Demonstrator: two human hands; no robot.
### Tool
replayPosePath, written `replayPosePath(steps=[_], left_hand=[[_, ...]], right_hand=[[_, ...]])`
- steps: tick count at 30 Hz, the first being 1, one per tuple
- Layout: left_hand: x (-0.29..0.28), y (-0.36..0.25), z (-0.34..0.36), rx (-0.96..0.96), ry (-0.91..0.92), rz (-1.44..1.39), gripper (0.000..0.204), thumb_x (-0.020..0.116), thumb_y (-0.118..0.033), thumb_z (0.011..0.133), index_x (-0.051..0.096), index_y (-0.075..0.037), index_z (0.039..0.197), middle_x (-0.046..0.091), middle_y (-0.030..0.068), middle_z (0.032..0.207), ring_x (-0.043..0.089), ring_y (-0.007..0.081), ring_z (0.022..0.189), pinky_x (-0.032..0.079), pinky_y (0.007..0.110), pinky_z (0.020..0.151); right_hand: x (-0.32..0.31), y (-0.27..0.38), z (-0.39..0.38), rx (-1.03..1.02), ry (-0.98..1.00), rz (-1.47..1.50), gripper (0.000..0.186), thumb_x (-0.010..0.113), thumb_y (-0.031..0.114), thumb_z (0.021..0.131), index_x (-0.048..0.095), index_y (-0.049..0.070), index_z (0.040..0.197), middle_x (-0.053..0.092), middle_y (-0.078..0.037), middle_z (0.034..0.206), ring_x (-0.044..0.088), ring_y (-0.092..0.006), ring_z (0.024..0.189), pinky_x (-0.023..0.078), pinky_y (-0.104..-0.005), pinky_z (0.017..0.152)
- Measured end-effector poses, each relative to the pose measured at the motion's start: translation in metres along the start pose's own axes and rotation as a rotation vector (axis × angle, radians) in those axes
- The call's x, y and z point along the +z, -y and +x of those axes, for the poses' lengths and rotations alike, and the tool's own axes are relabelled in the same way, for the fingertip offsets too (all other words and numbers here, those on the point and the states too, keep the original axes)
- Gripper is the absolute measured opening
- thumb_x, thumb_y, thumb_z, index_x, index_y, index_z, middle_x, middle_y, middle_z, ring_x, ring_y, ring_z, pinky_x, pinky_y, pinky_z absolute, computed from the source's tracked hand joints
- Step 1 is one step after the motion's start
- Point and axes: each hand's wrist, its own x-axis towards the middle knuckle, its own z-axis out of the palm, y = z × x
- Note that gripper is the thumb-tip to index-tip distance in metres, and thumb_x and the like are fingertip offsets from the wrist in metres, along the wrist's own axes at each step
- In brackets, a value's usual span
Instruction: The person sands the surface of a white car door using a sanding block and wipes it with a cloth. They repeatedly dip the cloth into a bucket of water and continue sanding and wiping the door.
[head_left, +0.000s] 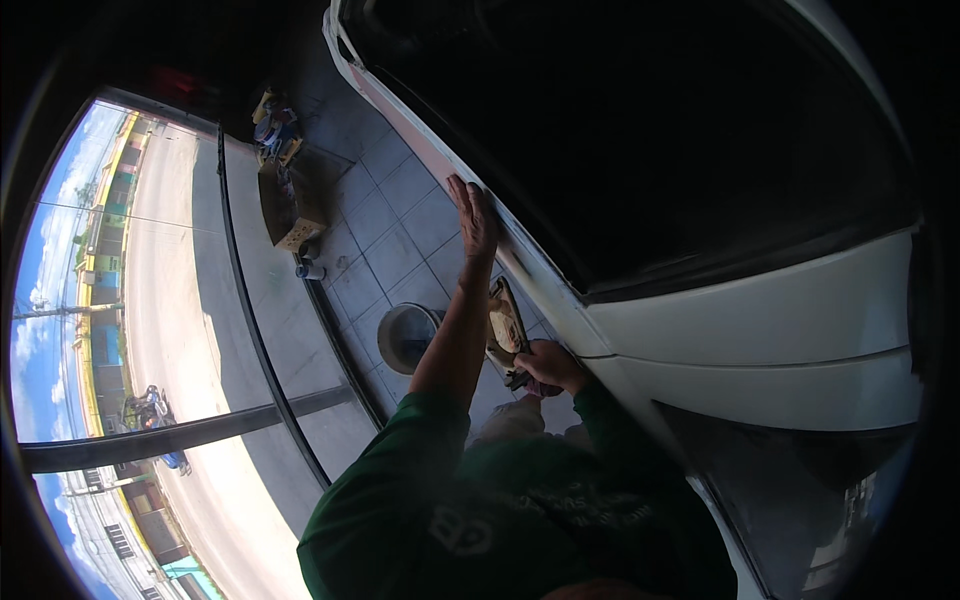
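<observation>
My left hand (475, 217) reaches forward with its fingers stretched out, lying against the pale side of a car (430, 150) below the dark window opening. Closer to my body, my right hand (554, 366) is bent round the near end of a long, narrow thing with a tan top and dark edges (508, 325); its kind is not clear in the shade. Part of the right hand's grip is hidden. Something dark pink shows just under that hand. To the left of my left forearm stands a round bucket (408, 338) on the tiles.
The car's white door (750, 310) takes up the right side. Grey floor tiles (392, 245) run between car and glass wall. By the glass are a cardboard box (290, 208), a small can (310, 271) and a cluttered pile (274, 125). Outside, a motorcycle (150, 410) is on the street.
</observation>
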Motion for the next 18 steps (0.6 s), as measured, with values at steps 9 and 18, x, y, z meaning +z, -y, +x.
replayPosePath(steps=[9, 18], left_hand=[[-0.064, 0.035, -0.002, -0.630, -0.337, -0.667, 0.045, 0.067, -0.027, 0.102, 0.063, -0.005, 0.140, 0.071, 0.0071, 0.105, 0.065, 0.0177, 0.087, 0.056, 0.036, 0.080], [-0.044, 0.061, -0.002, -0.125, -0.302, -0.048, 0.043, 0.054, -0.013, 0.100, 0.068, -0.018, 0.141, 0.068, 0.0127, 0.095, 0.066, 0.0247, 0.097, 0.053, 0.039, 0.092]], right_hand=[[0.005, 0.027, -0.010, -0.061, 0.091, -0.214, 0.045, 0.060, 0.043, 0.090, 0.078, 0.001, 0.095, 0.075, -0.022, 0.092, 0.073, -0.0391, 0.091, 0.055, -0.0466, 0.085], [0.007, -0.012, 0.015, -0.053, 0.088, -0.234, 0.049, 0.062, 0.043, 0.093, 0.073, -0.004, 0.100, 0.072, -0.028, 0.096, 0.069, -0.0444, 0.097, 0.051, -0.0503, 0.084]])
